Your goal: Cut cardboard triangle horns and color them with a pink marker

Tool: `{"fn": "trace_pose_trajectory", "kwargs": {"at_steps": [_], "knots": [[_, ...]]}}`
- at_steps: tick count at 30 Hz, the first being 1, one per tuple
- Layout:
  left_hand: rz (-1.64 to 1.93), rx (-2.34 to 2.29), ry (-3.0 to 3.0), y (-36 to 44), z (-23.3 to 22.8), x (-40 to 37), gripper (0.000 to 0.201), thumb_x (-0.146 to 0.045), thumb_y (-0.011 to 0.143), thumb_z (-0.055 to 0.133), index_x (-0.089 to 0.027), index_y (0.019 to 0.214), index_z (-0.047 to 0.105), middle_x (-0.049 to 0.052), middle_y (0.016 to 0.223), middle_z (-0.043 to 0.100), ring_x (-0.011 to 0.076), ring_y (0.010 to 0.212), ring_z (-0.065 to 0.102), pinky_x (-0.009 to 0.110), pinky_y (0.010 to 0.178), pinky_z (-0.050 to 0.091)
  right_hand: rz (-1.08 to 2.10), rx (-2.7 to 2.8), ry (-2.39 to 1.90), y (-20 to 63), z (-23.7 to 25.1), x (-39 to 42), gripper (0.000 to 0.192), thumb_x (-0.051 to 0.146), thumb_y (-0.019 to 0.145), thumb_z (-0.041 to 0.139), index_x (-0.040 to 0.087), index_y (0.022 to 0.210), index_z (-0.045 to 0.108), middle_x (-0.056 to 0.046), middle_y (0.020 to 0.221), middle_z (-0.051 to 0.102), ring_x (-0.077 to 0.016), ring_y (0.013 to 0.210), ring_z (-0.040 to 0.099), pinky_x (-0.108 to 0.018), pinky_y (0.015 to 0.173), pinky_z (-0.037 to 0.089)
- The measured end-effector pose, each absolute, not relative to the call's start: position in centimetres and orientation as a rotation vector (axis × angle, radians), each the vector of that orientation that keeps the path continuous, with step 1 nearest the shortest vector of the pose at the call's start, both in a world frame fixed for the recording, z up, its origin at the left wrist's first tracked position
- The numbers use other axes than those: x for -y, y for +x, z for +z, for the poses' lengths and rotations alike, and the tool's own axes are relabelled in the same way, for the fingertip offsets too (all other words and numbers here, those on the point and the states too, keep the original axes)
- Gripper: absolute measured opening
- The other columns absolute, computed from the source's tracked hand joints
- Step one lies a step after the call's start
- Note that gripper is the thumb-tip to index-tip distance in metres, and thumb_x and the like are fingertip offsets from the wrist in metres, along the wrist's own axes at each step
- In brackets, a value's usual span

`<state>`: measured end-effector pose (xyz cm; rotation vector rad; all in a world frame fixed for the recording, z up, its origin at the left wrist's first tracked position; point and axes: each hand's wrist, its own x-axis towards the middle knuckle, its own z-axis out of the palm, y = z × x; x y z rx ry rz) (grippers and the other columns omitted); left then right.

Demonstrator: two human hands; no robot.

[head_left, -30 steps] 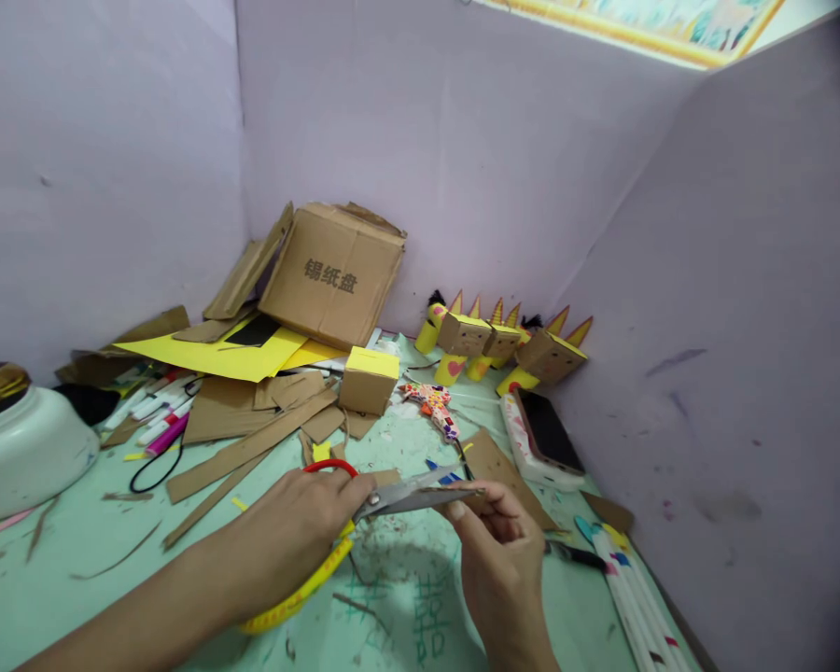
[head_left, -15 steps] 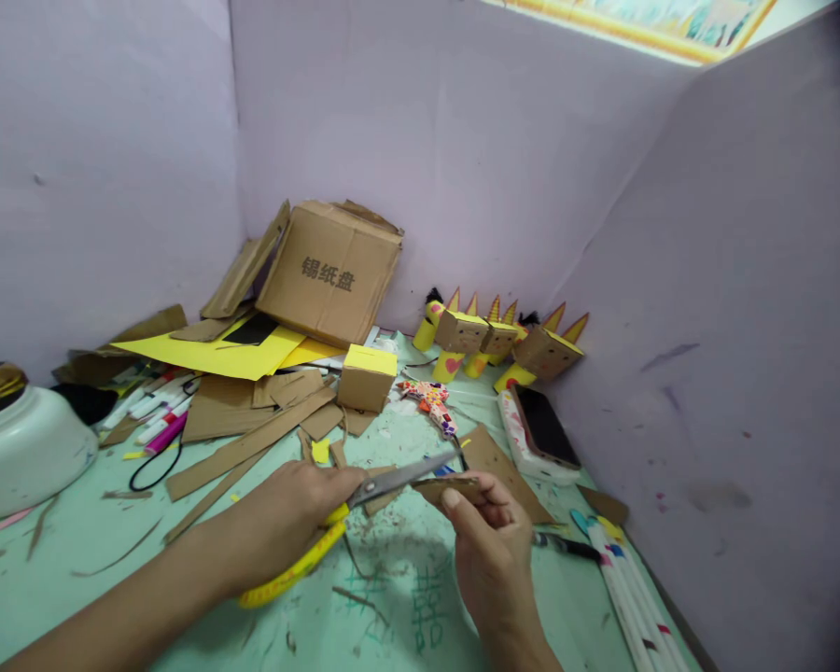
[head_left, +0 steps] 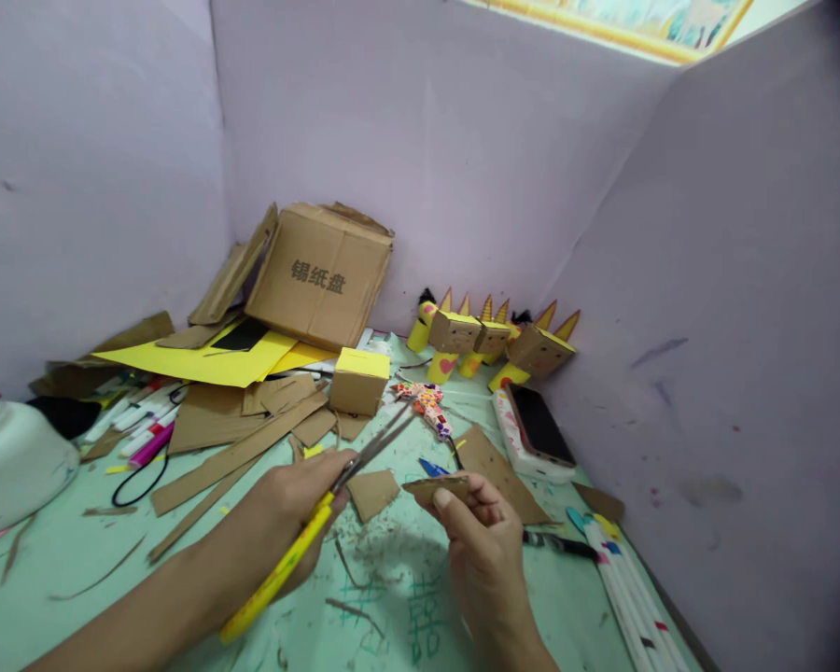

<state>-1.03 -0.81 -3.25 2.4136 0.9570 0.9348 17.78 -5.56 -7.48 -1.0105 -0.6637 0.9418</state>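
Note:
My left hand [head_left: 287,523] is closed round yellow-handled scissors [head_left: 372,450], their blades slightly apart and tilted up to the right, away from the cardboard. A small piece of cardboard [head_left: 427,487] is pinched between the thumb and fingers of my right hand [head_left: 486,541]. Below the blades lies a loose cardboard scrap [head_left: 373,495]. Behind the hands sits a small cardboard box with a yellow top [head_left: 360,383]. A glue gun with a patterned cover [head_left: 430,406] lies beyond my right hand, near a flat cardboard piece [head_left: 497,471].
A large cardboard box [head_left: 322,280] leans at the back wall beside yellow sheets [head_left: 189,359]. Cardboard strips and markers [head_left: 147,429] lie left, near a white pot [head_left: 18,467]. Box-headed figures [head_left: 542,353], a phone [head_left: 542,425] and white markers [head_left: 634,597] are on the right.
My left hand has drawn the scissors back to the left, away from the cardboard piece, and tilted the blades more upward. My right hand still pinches the piece. The view has shifted slightly.

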Motion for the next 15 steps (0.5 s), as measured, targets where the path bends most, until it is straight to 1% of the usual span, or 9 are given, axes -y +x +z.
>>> {"fn": "trace_pose_trajectory", "kwargs": {"at_steps": [2,6,9,13,15], "knots": [[0.991,-1.000,2.356,-1.0,-3.0,0.8,0.025,-0.026,0.085,0.038,-0.019,0.101,0.056,0.003,0.085,0.066,0.0149,0.076,0.062,0.021,0.067,0.046,0.972,0.625,-0.968,17.6,-7.2,5.6,0.016,0.024,0.060,0.075,0.018,0.070,0.064,0.002,0.064,0.066,-0.0122,0.062,0.057,-0.026,0.065,0.048],[0.936,-1.065,2.253,-0.9,-2.5,1.1,0.024,-0.032,0.085,0.040,-0.020,0.097,0.057,-0.001,0.072,0.064,0.0141,0.065,0.059,0.021,0.058,0.044,1.057,0.519,-0.897,17.1,-6.4,5.5,0.016,0.022,0.056,0.077,0.017,0.065,0.064,0.003,0.062,0.066,-0.0119,0.060,0.059,-0.026,0.063,0.051],[0.917,-1.119,2.174,-0.7,-2.7,1.4,0.023,-0.035,0.083,0.042,-0.020,0.094,0.056,-0.001,0.069,0.061,0.0142,0.061,0.056,0.022,0.055,0.042,1.137,0.419,-0.851,17.0,-5.9,5.3,0.018,0.020,0.053,0.078,0.016,0.062,0.063,0.003,0.059,0.065,-0.0112,0.058,0.061,-0.023,0.061,0.051],[0.893,-1.155,2.058,-0.4,-3.2,1.7,0.021,-0.037,0.081,0.045,-0.020,0.089,0.053,-0.002,0.061,0.053,0.0132,0.053,0.048,0.022,0.047,0.038,1.244,0.310,-0.867,17.0,-5.8,5.2,0.019,0.018,0.051,0.078,0.016,0.061,0.062,0.003,0.058,0.066,-0.0100,0.053,0.061,-0.021,0.055,0.051],[0.902,-1.180,2.000,-0.3,-3.4,1.8,0.020,-0.037,0.080,0.046,-0.020,0.088,0.052,-0.002,0.061,0.052,0.0135,0.054,0.048,0.021,0.047,0.038,1.257,0.326,-0.885,16.8,-5.9,5.3,0.019,0.018,0.052,0.078,0.015,0.061,0.062,0.002,0.058,0.066,-0.0102,0.052,0.060,-0.021,0.054,0.051]]}}
